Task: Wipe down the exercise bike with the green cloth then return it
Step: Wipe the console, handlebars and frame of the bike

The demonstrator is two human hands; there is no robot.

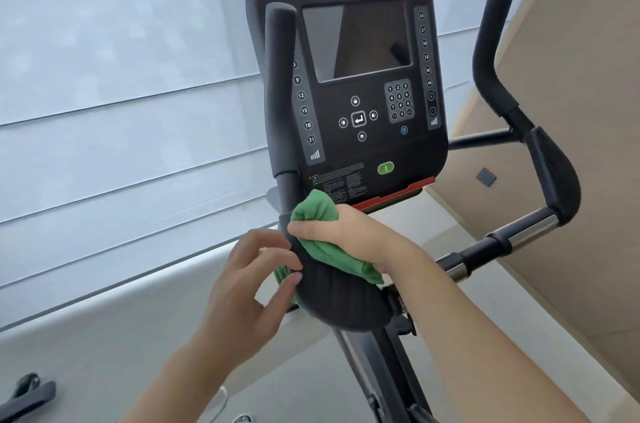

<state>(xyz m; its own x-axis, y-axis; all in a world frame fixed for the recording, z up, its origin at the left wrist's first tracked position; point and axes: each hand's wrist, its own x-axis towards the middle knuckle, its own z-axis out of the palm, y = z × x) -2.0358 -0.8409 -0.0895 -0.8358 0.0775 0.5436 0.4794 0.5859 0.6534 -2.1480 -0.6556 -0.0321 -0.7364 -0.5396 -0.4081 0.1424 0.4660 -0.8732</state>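
Here, green cloth (313,215) against exercise bike (346,298)

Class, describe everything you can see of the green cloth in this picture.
The green cloth looks like soft, ribbed fabric, bunched and folded. It is draped over the bike's dark left handlebar pad, just below the console. The right hand grips it from above; the left hand touches its lower edge with its fingertips.

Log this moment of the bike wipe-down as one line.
stage: wiping | right hand: grips green cloth on left handlebar pad | left hand: fingertips at pad edge | console: untouched now
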